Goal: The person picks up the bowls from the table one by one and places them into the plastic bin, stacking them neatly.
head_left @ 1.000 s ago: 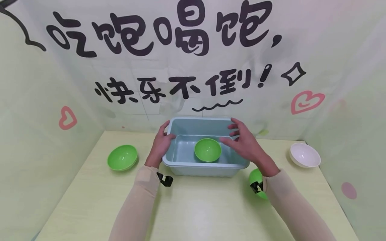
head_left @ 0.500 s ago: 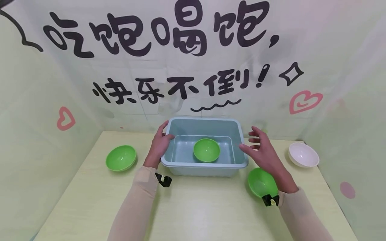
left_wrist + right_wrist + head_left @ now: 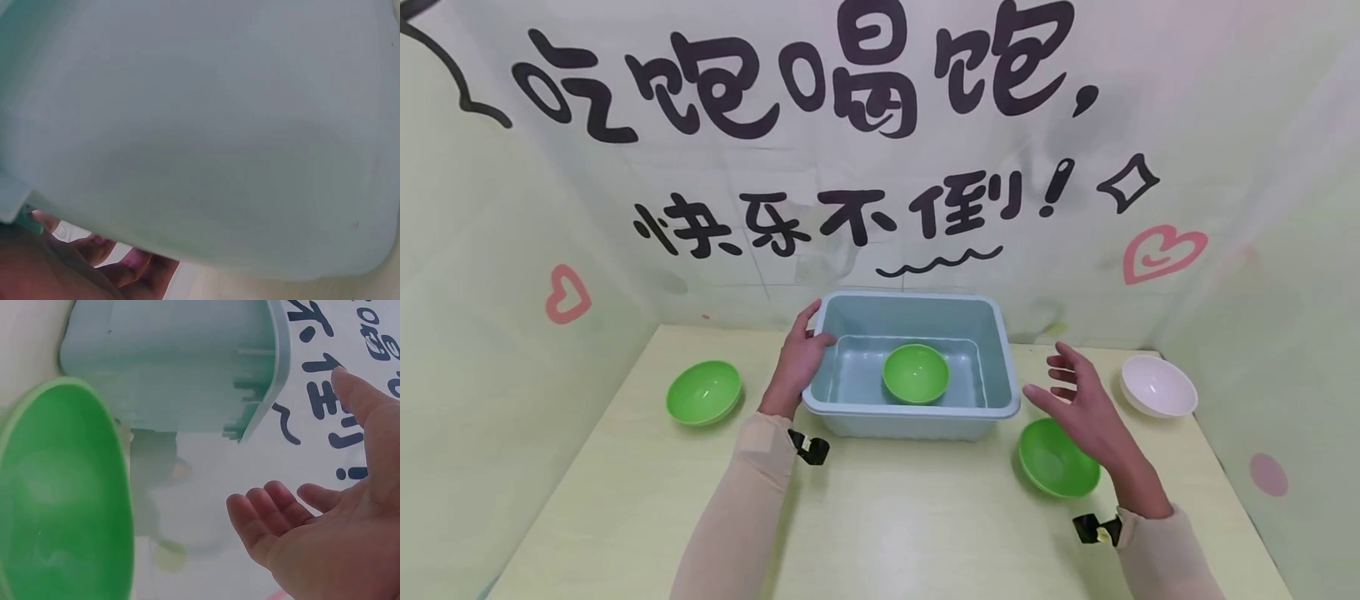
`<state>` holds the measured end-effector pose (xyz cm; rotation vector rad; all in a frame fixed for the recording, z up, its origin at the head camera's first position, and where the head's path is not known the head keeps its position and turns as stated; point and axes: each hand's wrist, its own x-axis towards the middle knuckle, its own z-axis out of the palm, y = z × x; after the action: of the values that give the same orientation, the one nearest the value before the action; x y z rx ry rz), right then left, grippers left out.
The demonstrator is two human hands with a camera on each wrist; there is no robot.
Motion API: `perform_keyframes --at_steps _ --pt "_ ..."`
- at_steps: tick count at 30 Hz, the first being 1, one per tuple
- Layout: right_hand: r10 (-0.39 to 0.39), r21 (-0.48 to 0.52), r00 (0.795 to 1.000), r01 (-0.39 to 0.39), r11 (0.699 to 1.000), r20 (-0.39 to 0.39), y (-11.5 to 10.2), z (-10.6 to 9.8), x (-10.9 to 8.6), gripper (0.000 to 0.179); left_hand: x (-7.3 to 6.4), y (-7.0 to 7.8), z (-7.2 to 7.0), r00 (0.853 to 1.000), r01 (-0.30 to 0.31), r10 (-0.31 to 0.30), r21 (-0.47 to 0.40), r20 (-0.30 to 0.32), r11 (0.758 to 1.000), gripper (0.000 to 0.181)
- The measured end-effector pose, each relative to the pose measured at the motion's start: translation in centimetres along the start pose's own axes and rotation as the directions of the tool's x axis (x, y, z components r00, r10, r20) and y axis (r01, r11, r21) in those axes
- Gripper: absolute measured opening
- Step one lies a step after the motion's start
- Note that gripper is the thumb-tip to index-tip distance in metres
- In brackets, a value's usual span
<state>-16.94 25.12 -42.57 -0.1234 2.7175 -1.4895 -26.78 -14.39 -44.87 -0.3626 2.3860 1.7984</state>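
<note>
A light blue plastic basin (image 3: 917,423) stands at the middle of the table's far side, with a green bowl (image 3: 916,374) upright inside it. My left hand (image 3: 797,362) grips the basin's left rim, thumb over the inner side and fingers outside; in the left wrist view the basin's wall (image 3: 206,137) hides most of the table. To the right of the basin, my right hand (image 3: 1086,408) hangs in the air with fingers spread and loosely bent, holding nothing. Below it a second green bowl (image 3: 1054,462) rests on the table, also large in the right wrist view.
Another green bowl (image 3: 703,393) sits at the left of the table (image 3: 880,517). A white bowl (image 3: 1159,387) lies near the right edge. Behind the basin rises a printed backdrop (image 3: 820,275), and similar sheets flank both sides.
My right hand has moved from over the basin's right rim outward to the right and nearer to me, uncovering the green bowl there. The left hand stays on the rim.
</note>
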Motion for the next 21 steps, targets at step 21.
perform_keyframes --at_steps 21 --pt "0.081 -0.166 0.988 -0.059 0.984 0.133 4.3 -0.4 -2.7 0.104 0.2 0.2 0.1 1.0 0.012 -0.012 0.017 -0.001 1.0 0.07"
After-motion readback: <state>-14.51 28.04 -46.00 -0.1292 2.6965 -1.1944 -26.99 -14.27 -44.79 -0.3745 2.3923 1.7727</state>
